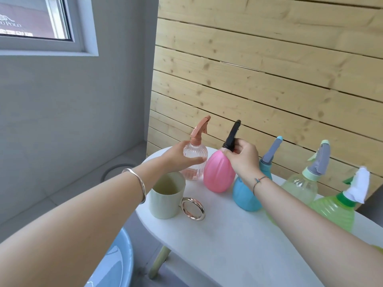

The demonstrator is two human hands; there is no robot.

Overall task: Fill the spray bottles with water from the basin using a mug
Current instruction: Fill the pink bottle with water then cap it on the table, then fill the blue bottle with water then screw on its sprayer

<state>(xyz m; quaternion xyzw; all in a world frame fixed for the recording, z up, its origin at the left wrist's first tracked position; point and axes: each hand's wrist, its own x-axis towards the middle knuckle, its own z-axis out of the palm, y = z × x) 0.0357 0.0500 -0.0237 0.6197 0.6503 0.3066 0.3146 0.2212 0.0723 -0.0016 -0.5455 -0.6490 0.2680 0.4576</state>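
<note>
A pink egg-shaped spray bottle (217, 172) with a black spray head (232, 137) stands on the white table (217, 235). My right hand (243, 157) grips the base of that black head at the bottle's neck. My left hand (180, 158) reaches between the pink bottle and a clear pink ribbed bottle (193, 154), its fingers stretched towards the pink bottle's side. A pale green mug (166, 200) with a shiny ring handle stands under my left wrist. The blue basin (116, 262) shows at the bottom left.
To the right stand a blue bottle (244, 195) with a grey head, a pale green bottle (300, 185) and a bright green bottle (335, 210) with a white head. A wooden slat wall runs behind the table. A grey wall and window are on the left.
</note>
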